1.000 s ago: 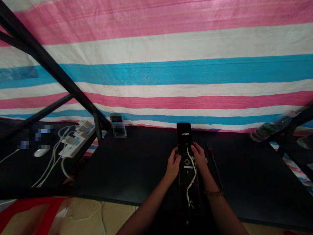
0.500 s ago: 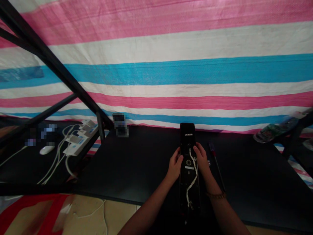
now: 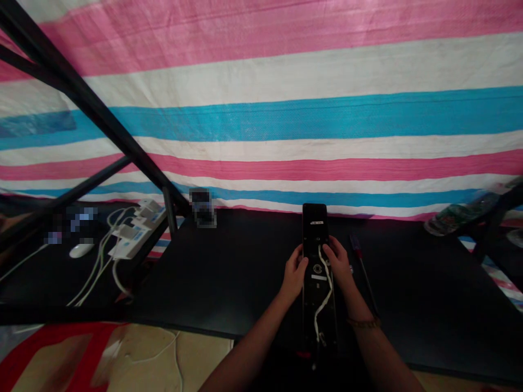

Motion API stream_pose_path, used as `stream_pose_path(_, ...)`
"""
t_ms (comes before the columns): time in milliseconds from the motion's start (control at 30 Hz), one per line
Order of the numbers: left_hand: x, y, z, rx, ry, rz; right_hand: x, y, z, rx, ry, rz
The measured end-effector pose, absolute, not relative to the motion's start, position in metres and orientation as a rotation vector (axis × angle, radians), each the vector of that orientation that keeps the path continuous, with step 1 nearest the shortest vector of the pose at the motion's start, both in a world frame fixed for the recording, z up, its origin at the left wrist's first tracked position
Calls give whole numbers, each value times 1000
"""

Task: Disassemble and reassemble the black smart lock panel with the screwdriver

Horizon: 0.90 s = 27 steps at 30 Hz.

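Observation:
A long, narrow black panel (image 3: 319, 305) with rounded top corners stands between my hands, its length running away from me. Small labels, a round fitting and a white wrapped cable (image 3: 328, 294) show on its upper face. My left hand (image 3: 294, 272) is closed on the panel's left edge, thumb on the face. Opposite it, my right hand (image 3: 338, 260) grips the right edge with its thumb close to the cable's upper end. To the right of that hand lies a screwdriver (image 3: 365, 272) with a dark purple and red handle.
The black table (image 3: 220, 267) backs onto a striped plastic sheet (image 3: 286, 120). On the left are a white power strip (image 3: 131, 239) with cables, a white mouse (image 3: 80, 250) and a black metal frame (image 3: 102, 125). A plastic bottle (image 3: 445, 219) lies at the far right.
The whole view has shifted very slightly. Both hands keep the same hold on the panel, and nothing on the table has visibly moved.

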State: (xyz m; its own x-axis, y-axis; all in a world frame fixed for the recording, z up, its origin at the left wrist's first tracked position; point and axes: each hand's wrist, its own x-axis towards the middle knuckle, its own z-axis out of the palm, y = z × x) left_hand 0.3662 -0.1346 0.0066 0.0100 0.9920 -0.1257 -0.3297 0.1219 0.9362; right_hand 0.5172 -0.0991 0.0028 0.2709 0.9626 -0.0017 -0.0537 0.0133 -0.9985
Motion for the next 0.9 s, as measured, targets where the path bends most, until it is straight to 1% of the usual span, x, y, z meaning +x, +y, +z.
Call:
stream_pose_path(500, 365, -134, 6, 891, 1034, 1267, 516, -98, 5, -1260, -953, 1037)
stream_pose_path(900, 366, -133, 3, 876, 1035, 1288, 518, -97, -6, -1245, -978, 1037)
